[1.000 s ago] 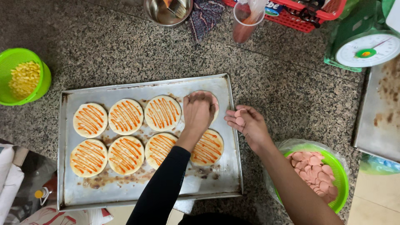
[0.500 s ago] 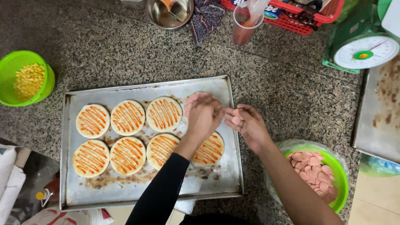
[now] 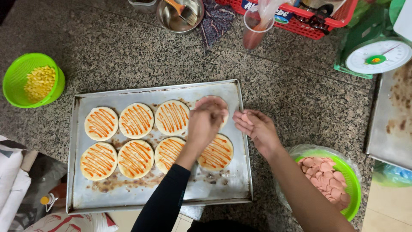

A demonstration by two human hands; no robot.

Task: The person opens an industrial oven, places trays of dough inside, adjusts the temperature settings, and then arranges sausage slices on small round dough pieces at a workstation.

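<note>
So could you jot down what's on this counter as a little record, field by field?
surface: speckled granite counter
tray: metal baking tray with eight round dough bases
sauce: orange zigzag on the bases
left hand: left hand lies over the top-right base
right hand: right hand, beside the tray's right edge, holds pink sausage slices
sausage supply: green basket of slices, lower right
corn: green basket of corn kernels, left
back: metal bowl, red basket, kitchen scale

A speckled grey granite counter (image 3: 107,47) bears a battered metal baking tray (image 3: 159,195), two green plastic baskets (image 3: 17,77), a steel bowl (image 3: 165,17) and a green kitchen scale (image 3: 377,53).
</note>
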